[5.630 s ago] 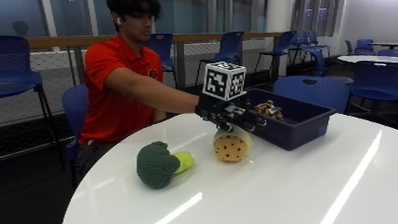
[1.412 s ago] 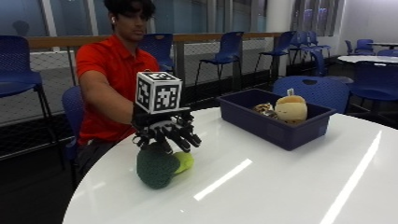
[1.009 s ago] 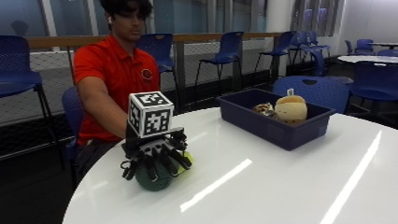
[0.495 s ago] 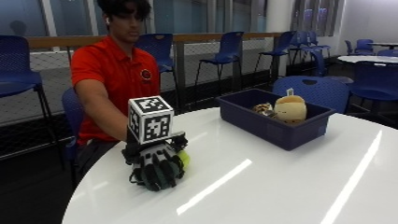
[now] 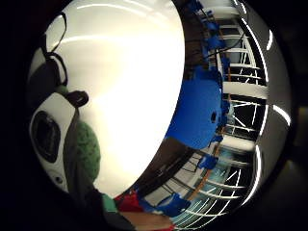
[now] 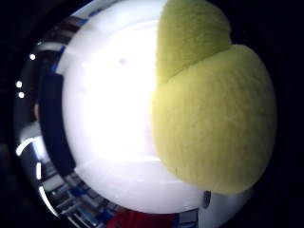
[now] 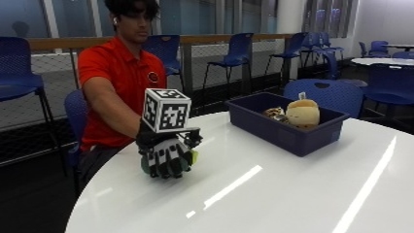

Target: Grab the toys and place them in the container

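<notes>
Broccoli toy enclosed by the gloved hand, lower left of the frame

The right hand (image 7: 167,156) is curled over the broccoli toy (image 7: 192,156) on the white surface (image 7: 271,194); the fingers (image 7: 169,165) are wrapped round it. The blue container (image 7: 294,127) is seen at centre right, well apart.

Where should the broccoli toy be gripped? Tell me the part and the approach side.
Grip the broccoli toy around its dark green head, coming from above. It lies on its side on the white table, pale stem sticking out sideways; the gloved right hand already wraps it that way.
</notes>
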